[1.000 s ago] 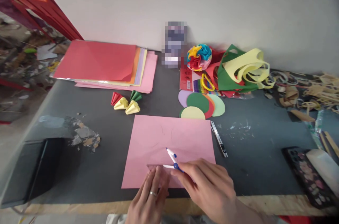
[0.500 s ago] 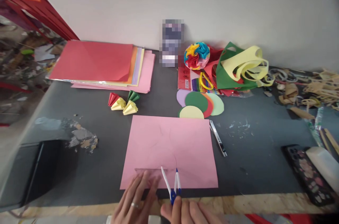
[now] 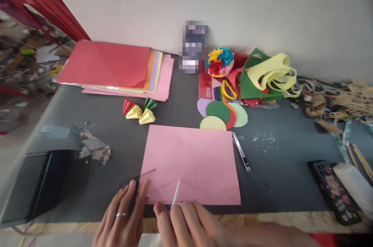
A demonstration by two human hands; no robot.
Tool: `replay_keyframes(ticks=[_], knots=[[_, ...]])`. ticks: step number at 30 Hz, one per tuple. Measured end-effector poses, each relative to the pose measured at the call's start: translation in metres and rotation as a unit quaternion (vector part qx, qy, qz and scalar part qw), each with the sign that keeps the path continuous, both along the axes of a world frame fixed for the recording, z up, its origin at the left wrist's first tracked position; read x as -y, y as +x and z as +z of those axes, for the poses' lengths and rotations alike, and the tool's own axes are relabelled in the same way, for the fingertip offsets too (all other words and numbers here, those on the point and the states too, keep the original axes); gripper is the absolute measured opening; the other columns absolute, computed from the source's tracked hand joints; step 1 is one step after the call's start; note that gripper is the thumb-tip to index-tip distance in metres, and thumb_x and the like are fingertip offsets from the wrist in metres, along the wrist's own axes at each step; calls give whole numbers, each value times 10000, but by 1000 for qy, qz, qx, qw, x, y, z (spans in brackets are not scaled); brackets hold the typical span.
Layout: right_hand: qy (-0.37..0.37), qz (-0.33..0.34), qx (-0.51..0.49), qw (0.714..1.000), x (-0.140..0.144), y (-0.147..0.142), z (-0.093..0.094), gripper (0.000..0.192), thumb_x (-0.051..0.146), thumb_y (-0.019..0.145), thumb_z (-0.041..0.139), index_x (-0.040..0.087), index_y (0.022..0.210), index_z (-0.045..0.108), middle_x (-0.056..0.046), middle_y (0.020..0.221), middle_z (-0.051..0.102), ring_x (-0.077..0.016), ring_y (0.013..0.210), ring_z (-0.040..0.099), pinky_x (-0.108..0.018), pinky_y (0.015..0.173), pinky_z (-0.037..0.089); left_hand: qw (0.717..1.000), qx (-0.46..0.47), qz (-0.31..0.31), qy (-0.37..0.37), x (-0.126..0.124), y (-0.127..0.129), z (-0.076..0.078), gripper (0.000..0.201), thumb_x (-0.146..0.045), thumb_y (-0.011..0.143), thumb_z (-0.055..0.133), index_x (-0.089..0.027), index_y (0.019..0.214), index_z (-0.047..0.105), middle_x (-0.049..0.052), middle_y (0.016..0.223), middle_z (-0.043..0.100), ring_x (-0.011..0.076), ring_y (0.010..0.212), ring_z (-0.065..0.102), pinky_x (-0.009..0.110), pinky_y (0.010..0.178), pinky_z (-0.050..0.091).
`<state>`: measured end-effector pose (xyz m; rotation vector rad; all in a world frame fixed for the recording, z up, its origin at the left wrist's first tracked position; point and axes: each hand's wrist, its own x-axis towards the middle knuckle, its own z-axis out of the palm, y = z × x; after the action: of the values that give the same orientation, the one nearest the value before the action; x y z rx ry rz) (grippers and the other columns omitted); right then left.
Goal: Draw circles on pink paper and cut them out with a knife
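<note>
Dark tabletop [image 3: 279, 188] runs back to a pale wall [image 3: 131, 6]. From my remote seat I see the right hand [image 3: 190, 223] curled closed around a compass [image 3: 176, 193], one white leg pointing onto the pink sheet [image 3: 214, 157]. The left hand [image 3: 124, 216] has its fingers extended, slightly parted, at a clear set square [image 3: 148, 176] tilted across the sheet's left edge. Outward, a utility knife [image 3: 241, 151] lies just beside the right edge; overlapping paper discs [image 3: 218, 111] and folded cones [image 3: 147, 116] sit beyond the top.
</note>
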<state>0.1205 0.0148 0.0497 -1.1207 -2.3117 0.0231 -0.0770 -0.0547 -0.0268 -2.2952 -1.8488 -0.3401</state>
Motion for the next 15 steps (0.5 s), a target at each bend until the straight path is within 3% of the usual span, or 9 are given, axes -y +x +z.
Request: replay_keyframes(ticks=[3, 5, 9, 15], knots=[[55, -30, 60, 996, -6, -7, -1, 322, 241, 755, 817, 241, 555, 564, 70, 479, 416, -120, 405, 393, -339, 337, 287, 1000, 2, 5, -5, 1, 0, 0, 685, -188, 949, 608, -347, 1573, 375, 50, 1382, 709, 244, 1149, 720, 325, 818, 641], [55, 3, 44, 998, -16, -6, -2, 374, 262, 770, 811, 246, 544, 514, 63, 498, 392, -126, 433, 380, -347, 370, 273, 1000, -2, 3, -5, 1, 0, -1, 709, -180, 945, 608, -339, 1585, 347, 57, 1379, 710, 253, 1141, 724, 339, 818, 649], [52, 53, 29, 997, -40, 4, -3, 445, 339, 890, 751, 242, 557, 473, 57, 518, 391, -131, 474, 383, -344, 429, 257, 1000, -2, 7, -1, 1, 1, -3, 766, -103, 914, 606, -368, 1582, 342, 52, 1400, 700, 270, 1167, 720, 388, 928, 635], [25, 0, -1, 1000, -58, 21, -7, 570, 475, 982, 645, 220, 522, 425, 46, 484, 388, -123, 495, 379, -341, 480, 261, 1000, -12, 6, 0, 0, 0, -5, 694, -128, 900, 635, -343, 1535, 455, 22, 1409, 697, 232, 1168, 723, 359, 1070, 584]])
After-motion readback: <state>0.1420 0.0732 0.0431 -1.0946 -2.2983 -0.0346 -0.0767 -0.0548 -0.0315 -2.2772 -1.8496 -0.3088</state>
